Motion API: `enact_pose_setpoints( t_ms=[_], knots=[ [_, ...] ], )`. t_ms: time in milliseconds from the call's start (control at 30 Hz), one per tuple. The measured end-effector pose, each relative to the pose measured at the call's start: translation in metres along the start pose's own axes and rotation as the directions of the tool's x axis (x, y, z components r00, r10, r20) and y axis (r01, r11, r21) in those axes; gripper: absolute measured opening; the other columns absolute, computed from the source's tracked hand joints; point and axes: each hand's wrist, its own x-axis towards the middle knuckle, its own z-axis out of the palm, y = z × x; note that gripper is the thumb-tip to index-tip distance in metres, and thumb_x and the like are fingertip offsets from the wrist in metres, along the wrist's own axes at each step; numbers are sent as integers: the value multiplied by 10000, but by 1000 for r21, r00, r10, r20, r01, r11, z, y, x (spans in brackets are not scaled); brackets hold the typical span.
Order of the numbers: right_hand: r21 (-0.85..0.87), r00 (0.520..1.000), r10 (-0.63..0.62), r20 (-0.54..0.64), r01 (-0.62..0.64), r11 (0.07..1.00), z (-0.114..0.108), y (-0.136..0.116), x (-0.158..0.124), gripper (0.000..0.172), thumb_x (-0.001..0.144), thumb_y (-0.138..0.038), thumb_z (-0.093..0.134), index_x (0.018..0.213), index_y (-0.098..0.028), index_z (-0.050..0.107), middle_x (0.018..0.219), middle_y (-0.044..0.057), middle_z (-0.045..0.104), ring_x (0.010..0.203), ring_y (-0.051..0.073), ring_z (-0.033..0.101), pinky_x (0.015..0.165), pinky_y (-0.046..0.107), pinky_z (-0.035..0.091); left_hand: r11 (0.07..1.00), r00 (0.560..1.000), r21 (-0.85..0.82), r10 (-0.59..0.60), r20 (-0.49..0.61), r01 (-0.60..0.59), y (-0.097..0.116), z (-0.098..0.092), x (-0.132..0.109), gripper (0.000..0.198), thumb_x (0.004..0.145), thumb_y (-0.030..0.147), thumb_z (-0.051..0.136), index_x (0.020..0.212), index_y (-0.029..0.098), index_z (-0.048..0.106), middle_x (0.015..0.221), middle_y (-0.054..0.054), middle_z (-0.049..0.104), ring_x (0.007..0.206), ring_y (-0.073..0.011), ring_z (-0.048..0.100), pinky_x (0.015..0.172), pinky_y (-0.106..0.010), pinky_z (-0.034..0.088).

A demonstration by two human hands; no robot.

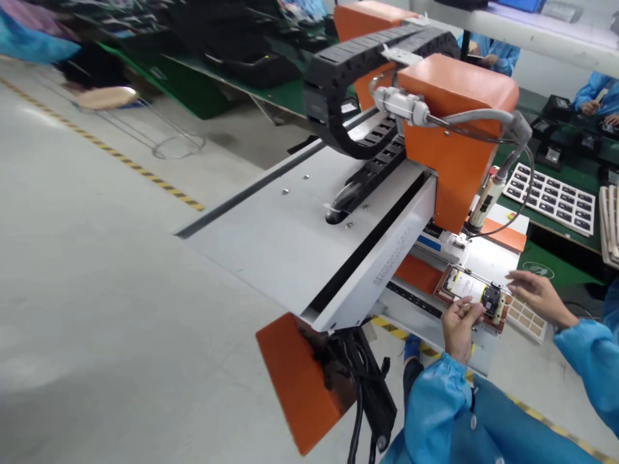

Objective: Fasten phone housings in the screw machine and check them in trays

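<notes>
My left hand (pixel 459 325) is at the near edge of a brown fixture (pixel 447 293) on the machine's bed, with thumb and fingers pinched on a small flat part I cannot name. In the fixture lie a white-and-yellow plate (pixel 465 283) and a small black component (pixel 492 298). My right hand (pixel 536 294) hovers just right of the black component, its fingers stretched out and holding nothing. Both arms wear blue sleeves.
An orange-and-white gantry machine (pixel 449 129) with a black cable chain (pixel 338 96) fills the middle. A white tray of black parts (pixel 551 196) lies on the green bench to the right. Other people in blue sleeves (pixel 597 90) work at the back. Grey floor with yellow-black tape (pixel 120 158) lies left.
</notes>
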Motion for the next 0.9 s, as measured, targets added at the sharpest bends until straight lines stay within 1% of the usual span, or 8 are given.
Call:
enact_pose_setpoints(
  t_ms=[133, 233, 367, 533, 633, 733, 800, 900],
  knots=[
    [-65, 998, -21, 51, 24, 998, 26, 29, -86, 353, 857, -490, 603, 1023, -194, 698, 915, 81, 693, 788, 220, 644, 705, 331, 538, 984, 992, 129, -125, -1, 124, -29, -21, -35, 657, 430, 456, 908, 927, 122, 639, 712, -67, 718, 662, -164, 678, 602, -233, 501],
    [-63, 992, -71, 105, 77, 995, 59, 44, -129, 291, 905, -428, 554, 1001, -196, 702, 829, 75, 660, 710, 192, 610, 650, 300, 502, 945, 973, 239, -232, 9, 223, -47, -35, -59, 712, 429, 496, 899, 964, 109, 635, 710, -91, 721, 611, -181, 674, 608, -271, 514],
    [-108, 974, -128, 187, 150, 983, 87, 57, -156, 254, 927, -337, 491, 926, -194, 700, 799, 76, 595, 718, 185, 579, 631, 279, 462, 885, 949, 365, -314, 12, 288, -57, -53, -79, 705, 430, 493, 895, 961, 106, 641, 646, -62, 700, 536, -157, 629, 588, -279, 503],
    [-183, 923, -218, 317, 285, 941, 104, 62, -171, 253, 877, -203, 427, 819, -175, 671, 799, 77, 602, 701, 176, 564, 616, 265, 437, 805, 921, 483, -390, -8, 345, -50, -72, -92, 568, 468, 425, 887, 883, 99, 677, 596, -63, 678, 524, -150, 615, 539, -245, 457],
    [-73, 929, -257, 267, 285, 956, 110, 50, -174, 249, 843, -238, 443, 711, -173, 644, 726, 61, 609, 634, 163, 555, 565, 249, 430, 779, 911, 506, -410, -35, 370, -38, -85, -102, 583, 505, 444, 860, 941, 102, 679, 681, -89, 707, 568, -173, 654, 556, -249, 471],
    [39, 976, -208, 56, 206, 978, 101, 32, -156, 362, 896, -398, 447, 673, -181, 632, 617, 47, 595, 582, 168, 560, 544, 261, 453, 773, 914, 510, -399, -71, 378, -26, -110, -114, 690, 539, 513, 818, 1099, 150, 641, 969, -137, 728, 723, -227, 710, 633, -290, 524],
    [48, 985, -128, -119, 134, 990, 82, 21, -126, 423, 916, -494, 452, 707, -178, 641, 594, 44, 595, 566, 168, 566, 546, 271, 472, 771, 923, 518, -368, -113, 370, -19, -138, -124, 751, 473, 530, 841, 1109, 187, 639, 1077, -141, 708, 795, -262, 716, 666, -322, 548],
    [20, 930, -14, -368, 23, 1000, 46, 10, -62, 433, 902, -546, 504, 757, -163, 645, 710, 67, 641, 670, 179, 608, 642, 291, 508, 731, 934, 583, -244, -261, 354, -9, -191, -135, 683, 376, 508, 879, 971, 232, 688, 1019, -110, 723, 847, -292, 711, 721, -361, 571]
  ],
)
